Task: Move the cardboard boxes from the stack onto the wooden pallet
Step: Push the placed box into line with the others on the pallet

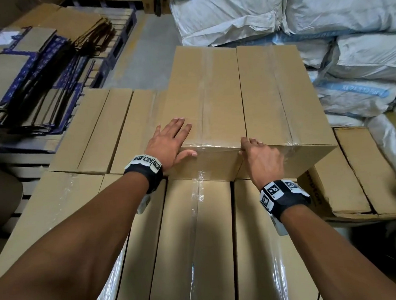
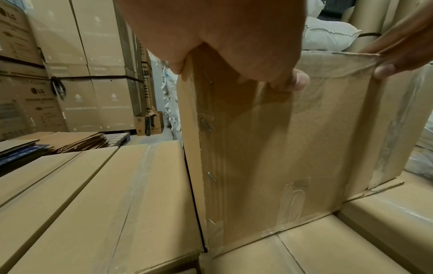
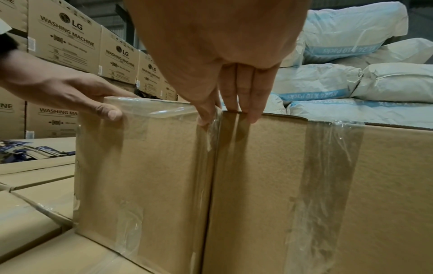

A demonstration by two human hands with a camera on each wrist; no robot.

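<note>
Two taped cardboard boxes sit side by side on top of a lower layer of boxes. My left hand lies flat on the left top box near its front left corner. Its fingers are straight on the lid and its thumb rests on the front face. My right hand touches the top front edge at the seam between that box and the right top box. In the right wrist view its straight fingers point down into the seam.
Flattened cartons lie on a slatted pallet at the back left. White sacks are piled at the right, with an open box below them. Washing machine cartons form a wall behind. Bare floor shows beyond the boxes.
</note>
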